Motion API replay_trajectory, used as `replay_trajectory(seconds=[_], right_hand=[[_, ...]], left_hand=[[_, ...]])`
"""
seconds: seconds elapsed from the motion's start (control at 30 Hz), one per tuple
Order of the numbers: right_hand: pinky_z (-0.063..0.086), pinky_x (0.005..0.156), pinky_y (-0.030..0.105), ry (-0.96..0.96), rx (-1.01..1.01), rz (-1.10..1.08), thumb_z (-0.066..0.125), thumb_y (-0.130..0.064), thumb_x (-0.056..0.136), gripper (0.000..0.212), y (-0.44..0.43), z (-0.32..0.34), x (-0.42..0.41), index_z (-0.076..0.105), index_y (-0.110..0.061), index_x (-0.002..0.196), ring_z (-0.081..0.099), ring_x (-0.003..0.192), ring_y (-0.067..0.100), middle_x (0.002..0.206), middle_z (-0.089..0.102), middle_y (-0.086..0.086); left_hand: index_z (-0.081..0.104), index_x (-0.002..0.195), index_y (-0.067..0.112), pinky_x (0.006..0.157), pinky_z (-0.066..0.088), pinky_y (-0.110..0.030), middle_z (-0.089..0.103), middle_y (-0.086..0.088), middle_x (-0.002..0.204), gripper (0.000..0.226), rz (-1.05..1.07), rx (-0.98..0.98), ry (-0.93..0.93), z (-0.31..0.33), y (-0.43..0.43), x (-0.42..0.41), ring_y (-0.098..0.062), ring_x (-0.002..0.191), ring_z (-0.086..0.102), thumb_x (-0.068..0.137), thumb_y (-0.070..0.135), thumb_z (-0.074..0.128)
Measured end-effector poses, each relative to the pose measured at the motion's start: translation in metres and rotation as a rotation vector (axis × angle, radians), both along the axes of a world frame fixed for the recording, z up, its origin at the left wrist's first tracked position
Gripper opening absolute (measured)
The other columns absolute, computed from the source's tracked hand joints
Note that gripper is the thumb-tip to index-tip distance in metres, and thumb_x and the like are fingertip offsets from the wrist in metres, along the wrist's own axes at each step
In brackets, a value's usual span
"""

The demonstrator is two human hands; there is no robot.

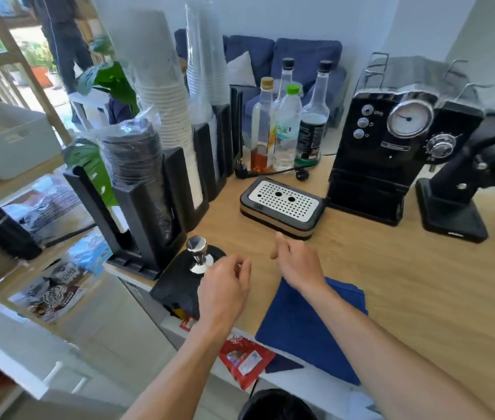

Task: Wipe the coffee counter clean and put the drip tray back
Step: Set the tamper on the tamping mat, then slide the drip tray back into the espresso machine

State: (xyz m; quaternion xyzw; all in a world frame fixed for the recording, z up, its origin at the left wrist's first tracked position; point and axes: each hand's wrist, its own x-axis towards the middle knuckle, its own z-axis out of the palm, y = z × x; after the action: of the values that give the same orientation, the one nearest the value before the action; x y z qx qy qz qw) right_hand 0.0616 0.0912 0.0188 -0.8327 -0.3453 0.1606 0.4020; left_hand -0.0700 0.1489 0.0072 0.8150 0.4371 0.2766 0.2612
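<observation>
The drip tray (282,204) lies flat on the wooden counter (406,283), out of the espresso machine (391,140). Its right end is just beside the machine's base; whether they touch I cannot tell. Left of the tray a black cup and lid rack (149,207) walls off that side, with only a narrow strip of wood between. Behind the tray stand four bottles (285,125), and a black cord with a plug (270,172) lies close to its rear edge. Nearer the camera than the tray is a band of bare wood, and the widest open stretch runs right of that, in front of the machine and the grinder (464,189) further right.

The right hand (297,262) hovers just short of the tray's near edge, fingers loosely curled and holding nothing, its forearm crossing a blue cloth (310,325). The left hand (225,286) hangs lower and to the left of the tray, fingers also loosely bent and empty. It is just beside a steel tamper (197,253) that stands upright on a black tamping mat (176,283).

The cloth lies flat at the counter's near edge with one corner drooping over it. A red snack packet (244,359) sits below that edge. Far behind the tray is a blue sofa (300,59), and off to its left are wooden shelves (28,183) with bags and bins
</observation>
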Motion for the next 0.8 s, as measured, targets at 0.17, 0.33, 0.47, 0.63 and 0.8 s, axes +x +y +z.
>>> replay_trajectory(seconds=[0.17,0.33,0.47,0.63,0.8], right_hand=[[0.046,0.067,0.038,0.090,0.040,-0.143,0.031,-0.044,0.097,0.049,-0.013,-0.008,0.029,0.061,-0.010,0.078,0.058,0.070,0.019,0.070,0.063,0.003],[0.042,0.077,0.030,0.125,-0.015,-0.247,0.040,-0.041,0.096,0.040,-0.008,-0.009,0.057,0.051,-0.013,0.123,0.056,0.090,0.018,0.095,0.061,-0.002],[0.039,0.091,0.032,0.192,-0.042,-0.305,0.040,-0.041,0.097,0.052,0.006,-0.016,0.078,0.036,-0.011,0.139,0.051,0.120,0.026,0.126,0.058,0.007],[0.047,0.093,0.039,0.260,-0.039,-0.344,0.041,-0.039,0.097,0.049,0.020,-0.029,0.096,0.036,-0.014,0.138,0.058,0.108,0.023,0.114,0.064,0.007],[0.047,0.097,0.048,0.307,-0.042,-0.339,0.041,-0.043,0.094,0.057,0.028,-0.041,0.100,0.027,-0.021,0.145,0.055,0.117,0.029,0.126,0.061,0.010]], left_hand=[[0.065,0.086,0.018,0.057,0.045,-0.025,0.057,0.013,0.066,0.022,-0.005,-0.116,-0.053,0.009,0.023,0.042,-0.005,0.064,0.057,0.094,0.034,0.053],[0.063,0.096,0.014,0.065,0.044,-0.027,0.060,0.002,0.079,0.024,0.108,-0.206,-0.077,0.008,0.064,0.084,-0.011,0.075,0.058,0.096,0.034,0.050],[0.063,0.100,0.009,0.068,0.037,-0.030,0.060,-0.002,0.087,0.022,0.224,-0.251,-0.099,0.010,0.095,0.114,-0.016,0.083,0.055,0.097,0.027,0.049],[0.062,0.107,0.011,0.073,0.034,-0.029,0.063,-0.008,0.105,0.019,0.334,-0.343,-0.136,0.005,0.125,0.140,-0.013,0.088,0.044,0.096,0.022,0.051],[0.070,0.105,0.015,0.085,0.048,-0.028,0.068,0.002,0.100,0.024,0.314,-0.437,-0.140,-0.009,0.144,0.148,-0.013,0.092,0.060,0.093,0.028,0.053]])
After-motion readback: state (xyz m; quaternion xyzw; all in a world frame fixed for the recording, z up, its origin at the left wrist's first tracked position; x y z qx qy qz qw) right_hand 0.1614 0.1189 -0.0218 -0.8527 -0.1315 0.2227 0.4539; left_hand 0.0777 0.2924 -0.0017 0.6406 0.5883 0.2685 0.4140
